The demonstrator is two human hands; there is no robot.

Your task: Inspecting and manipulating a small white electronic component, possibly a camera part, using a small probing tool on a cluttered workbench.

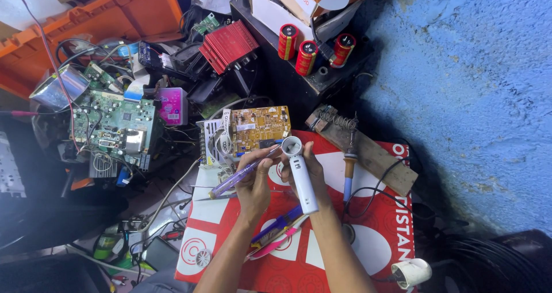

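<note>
My right hand (313, 172) grips a small white handheld device (300, 172) with a round head at its top, held upright over the red and white mat (374, 235). My left hand (253, 181) holds a purple clear-handled screwdriver (238, 178) slanted, its tip reaching toward the round head of the white device. Just beyond both hands lies a yellow-brown circuit board (261, 129).
A soldering iron (348, 166) rests on a wooden stand (368, 152) at the right. A green circuit board (112, 123), red heat sink (230, 43), three red capacitors (307, 54), tangled wires and an orange crate (115, 17) crowd the left and back. A blue wall (471, 86) is on the right.
</note>
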